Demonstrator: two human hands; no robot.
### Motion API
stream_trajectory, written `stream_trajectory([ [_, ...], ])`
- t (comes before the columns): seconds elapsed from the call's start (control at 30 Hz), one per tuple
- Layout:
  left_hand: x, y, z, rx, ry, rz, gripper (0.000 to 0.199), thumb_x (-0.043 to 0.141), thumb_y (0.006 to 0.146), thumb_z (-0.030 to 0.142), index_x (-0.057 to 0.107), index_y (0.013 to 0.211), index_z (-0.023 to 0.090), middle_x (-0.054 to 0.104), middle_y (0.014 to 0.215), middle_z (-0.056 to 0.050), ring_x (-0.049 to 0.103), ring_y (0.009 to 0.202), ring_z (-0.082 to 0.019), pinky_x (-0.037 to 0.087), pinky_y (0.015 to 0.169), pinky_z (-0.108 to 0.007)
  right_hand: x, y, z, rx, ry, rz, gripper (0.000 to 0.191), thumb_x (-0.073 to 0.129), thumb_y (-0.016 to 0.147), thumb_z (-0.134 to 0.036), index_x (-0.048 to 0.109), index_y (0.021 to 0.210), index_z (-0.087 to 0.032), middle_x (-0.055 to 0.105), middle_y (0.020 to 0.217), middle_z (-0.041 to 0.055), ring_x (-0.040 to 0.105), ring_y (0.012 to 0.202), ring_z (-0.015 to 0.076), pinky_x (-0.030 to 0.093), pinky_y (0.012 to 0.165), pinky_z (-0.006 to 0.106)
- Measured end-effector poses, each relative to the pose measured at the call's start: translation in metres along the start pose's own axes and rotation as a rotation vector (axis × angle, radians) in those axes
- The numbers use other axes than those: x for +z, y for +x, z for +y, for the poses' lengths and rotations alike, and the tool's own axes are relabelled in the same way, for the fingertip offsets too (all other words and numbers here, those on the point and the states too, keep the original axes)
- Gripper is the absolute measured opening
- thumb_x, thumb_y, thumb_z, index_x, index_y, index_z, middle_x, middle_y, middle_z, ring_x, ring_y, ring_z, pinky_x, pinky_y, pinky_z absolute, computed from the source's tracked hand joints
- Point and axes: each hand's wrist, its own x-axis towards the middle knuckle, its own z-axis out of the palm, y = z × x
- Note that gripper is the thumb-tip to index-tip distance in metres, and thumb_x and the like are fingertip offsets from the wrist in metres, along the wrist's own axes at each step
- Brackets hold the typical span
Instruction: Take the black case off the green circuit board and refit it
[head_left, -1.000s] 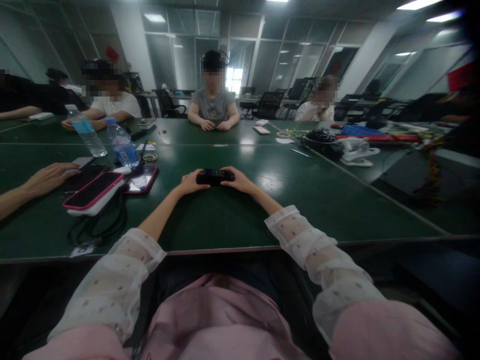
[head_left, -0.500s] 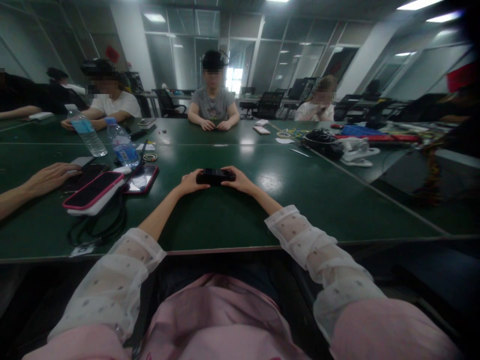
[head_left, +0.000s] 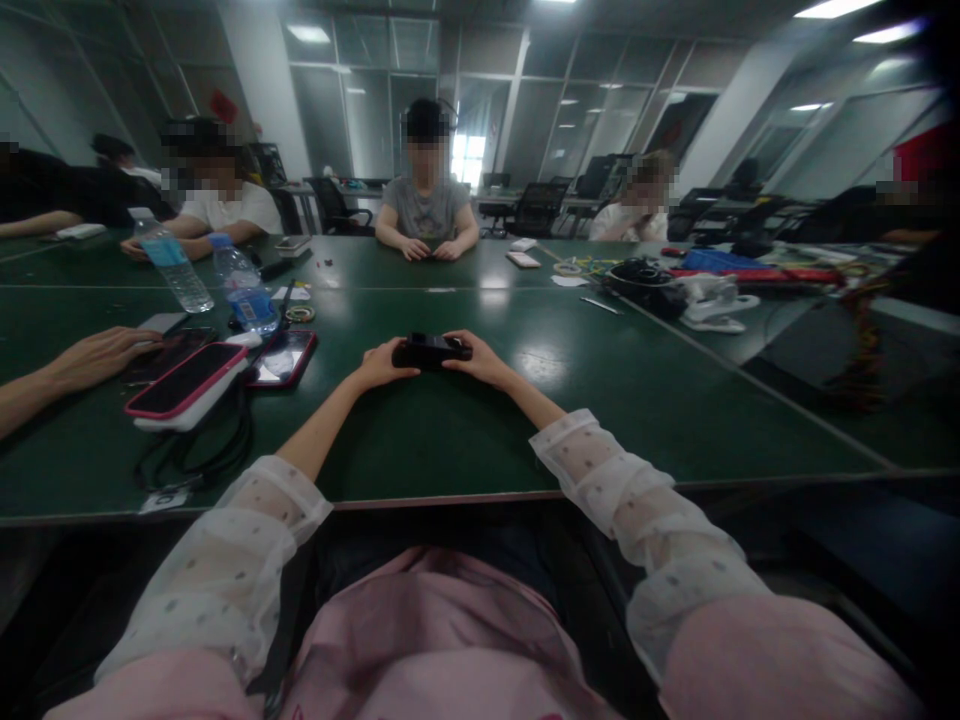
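A small black device is held level at the middle of the green table. My left hand grips its left end, fingers and thumb wrapped round it. Its right end is gripped by my right hand. Too little detail shows to tell exactly what the device is. Left of my hands lie a phone with a lit screen and a phone in a pink case on a white object.
Two water bottles stand at the left. A neighbour's hand rests beside them on a dark phone. Several people sit across the table. Black and white cabled items, a pen and red bars lie at the right.
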Motion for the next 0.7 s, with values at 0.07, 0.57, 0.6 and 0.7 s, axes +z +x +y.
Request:
stream_trajectory([
  [0.07,0.0,0.0,0.0,-0.007,0.005,0.001,0.076,0.071,0.071,0.055,0.046,0.135,0.022,0.061,0.133,-0.011,0.055,0.125,-0.031,0.037,0.107,-0.048,0.0,0.0,0.0,0.005,0.033,0.001,0.062,0.078,0.07,-0.04,0.054,0.124,-0.02,0.061,0.116,0.0089,0.06,0.109,0.0261,0.046,0.101,0.048],
  [0.57,0.002,0.002,-0.003,-0.006,0.009,-0.001,0.077,0.071,0.071,0.056,0.047,0.134,0.02,0.06,0.133,-0.011,0.055,0.125,-0.03,0.039,0.107,-0.046,-0.003,0.003,-0.01,0.042,0.041,0.026,0.065,0.079,0.068,-0.042,0.054,0.124,-0.02,0.06,0.119,0.0098,0.059,0.109,0.027,0.047,0.1,0.05],
  [0.6,0.002,0.003,-0.003,-0.003,0.008,-0.001,0.077,0.071,0.071,0.056,0.047,0.134,0.02,0.06,0.133,-0.011,0.055,0.125,-0.031,0.04,0.107,-0.046,-0.004,0.003,-0.011,0.038,0.044,0.029,0.065,0.079,0.068,-0.043,0.054,0.124,-0.02,0.061,0.118,0.0099,0.06,0.108,0.0271,0.046,0.1,0.05],
  [0.7,0.002,0.002,-0.002,-0.011,0.014,-0.005,0.077,0.071,0.071,0.058,0.048,0.134,0.02,0.061,0.133,-0.011,0.055,0.125,-0.031,0.04,0.106,-0.047,-0.006,0.003,-0.012,0.025,0.054,0.042,0.066,0.08,0.068,-0.044,0.054,0.124,-0.019,0.061,0.117,0.0105,0.06,0.107,0.0275,0.046,0.1,0.05],
])
